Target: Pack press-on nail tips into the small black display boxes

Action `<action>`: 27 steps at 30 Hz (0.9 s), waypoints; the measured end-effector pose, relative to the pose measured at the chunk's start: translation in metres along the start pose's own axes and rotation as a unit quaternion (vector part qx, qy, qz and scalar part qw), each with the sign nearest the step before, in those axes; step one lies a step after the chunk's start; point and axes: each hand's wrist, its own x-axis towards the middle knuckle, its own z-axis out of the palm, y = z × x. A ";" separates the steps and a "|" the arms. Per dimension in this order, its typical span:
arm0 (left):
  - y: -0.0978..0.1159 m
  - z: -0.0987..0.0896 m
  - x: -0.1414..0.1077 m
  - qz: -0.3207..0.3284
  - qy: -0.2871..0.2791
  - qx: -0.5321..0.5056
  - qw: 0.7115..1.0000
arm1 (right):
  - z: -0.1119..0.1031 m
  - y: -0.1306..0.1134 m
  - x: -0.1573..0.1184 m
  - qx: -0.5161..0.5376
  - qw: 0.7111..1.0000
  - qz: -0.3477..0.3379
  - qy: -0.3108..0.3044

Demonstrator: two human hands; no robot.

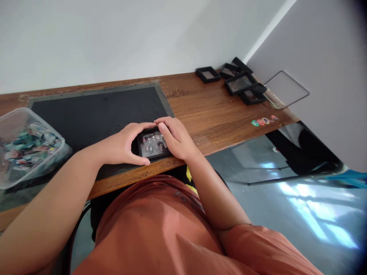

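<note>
Near the table's front edge, a small black display frame (154,147) lies on a dark mat, with several small glossy pieces (151,138) showing in its clear middle. Around its left side curves my left hand (130,141), thumb at the near edge and fingers at the far edge. My right hand (176,138) grips the right side, its fingers at the far edge and its thumb over the top. That hand covers the frame's right part. The fingertips of both hands meet at the far edge.
A clear plastic tub (54,162) full of small packets stands at the left on the dark mat (94,114). More black frames (240,83) are piled at the back right. Round stickers (265,121) and a thin wire stand (296,84) are near the right end.
</note>
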 end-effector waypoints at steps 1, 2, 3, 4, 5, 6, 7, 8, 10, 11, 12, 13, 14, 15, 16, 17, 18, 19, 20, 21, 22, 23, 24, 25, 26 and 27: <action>-0.001 0.001 0.000 0.001 0.002 0.004 1.000 | 0.000 0.000 0.000 0.011 1.000 0.015 0.015; -0.002 0.001 0.000 0.004 0.005 0.011 1.000 | 0.001 0.000 -0.001 0.023 0.999 0.028 0.030; -0.002 0.002 -0.001 0.009 0.010 0.019 1.000 | 0.001 0.001 -0.001 0.037 0.998 0.038 0.040; -0.002 0.003 -0.001 0.017 0.016 0.028 0.999 | 0.001 0.001 -0.001 0.049 0.997 0.044 0.046; -0.002 0.003 -0.001 0.025 0.022 0.038 0.999 | 0.001 0.001 -0.001 0.060 0.996 0.049 0.050; -0.002 0.004 -0.002 0.032 0.028 0.046 0.998 | 0.001 0.002 -0.001 0.068 0.995 0.053 0.052; -0.002 0.004 -0.002 0.037 0.033 0.051 0.997 | 0.002 0.002 -0.002 0.075 0.994 0.056 0.053; -0.002 0.004 -0.003 0.039 0.036 0.054 0.997 | 0.001 0.002 -0.002 0.081 0.993 0.059 0.054; -0.001 0.003 -0.003 0.039 0.043 0.053 0.997 | 0.001 0.002 -0.003 0.091 0.993 0.056 0.056; -0.001 0.003 -0.004 0.038 0.048 0.050 0.997 | 0.001 0.002 -0.003 0.095 0.992 0.050 0.059; -0.001 0.002 -0.004 0.037 0.053 0.046 0.997 | 0.001 0.002 -0.004 0.099 0.992 0.041 0.066; -0.001 0.002 -0.005 0.036 0.058 0.040 0.997 | 0.001 0.003 -0.005 0.104 0.991 0.034 0.076; -0.001 0.001 -0.005 0.036 0.064 0.034 0.997 | 0.002 0.004 -0.005 0.110 0.989 0.032 0.093; -0.002 0.001 -0.005 0.037 0.070 0.027 0.996 | 0.002 0.005 -0.006 0.117 0.986 0.037 0.110; -0.003 0.001 -0.005 0.039 0.080 0.024 0.996 | 0.003 0.007 -0.006 0.123 0.984 0.046 0.120; -0.004 0.001 -0.005 0.041 0.091 0.024 0.995 | 0.005 0.009 -0.006 0.129 0.982 0.060 0.122; -0.005 0.001 -0.004 0.042 0.106 0.028 0.993 | 0.006 0.011 -0.006 0.136 0.980 0.075 0.124; -0.006 0.001 -0.003 0.043 0.121 0.038 0.991 | 0.007 0.013 -0.005 0.143 0.978 0.086 0.126; -0.005 0.001 -0.003 0.040 0.134 0.047 0.989 | 0.008 0.014 -0.005 0.150 0.976 0.094 0.127; -0.002 0.000 -0.002 0.038 0.143 0.057 0.987 | 0.009 0.015 -0.004 0.156 0.975 0.097 0.128; 0.002 -0.002 -0.002 0.034 0.150 0.068 0.986 | 0.009 0.016 -0.003 0.162 0.973 0.099 0.129; 0.007 -0.004 -0.002 0.030 0.155 0.078 0.984 | 0.009 0.016 -0.003 0.166 0.972 0.100 0.129; 0.013 -0.007 -0.004 0.026 0.161 0.089 0.983 | 0.009 0.015 -0.002 0.171 0.972 0.101 0.128; 0.020 -0.011 -0.007 0.020 0.167 0.100 0.981 | 0.009 0.015 -0.001 0.176 0.971 0.104 0.126; 0.027 -0.016 -0.011 0.013 0.173 0.113 0.978 | 0.009 0.015 0.000 0.183 0.969 0.108 0.125; 0.033 -0.022 -0.018 0.003 0.183 0.128 0.975 | 0.008 0.015 0.001 0.190 0.967 0.113 0.124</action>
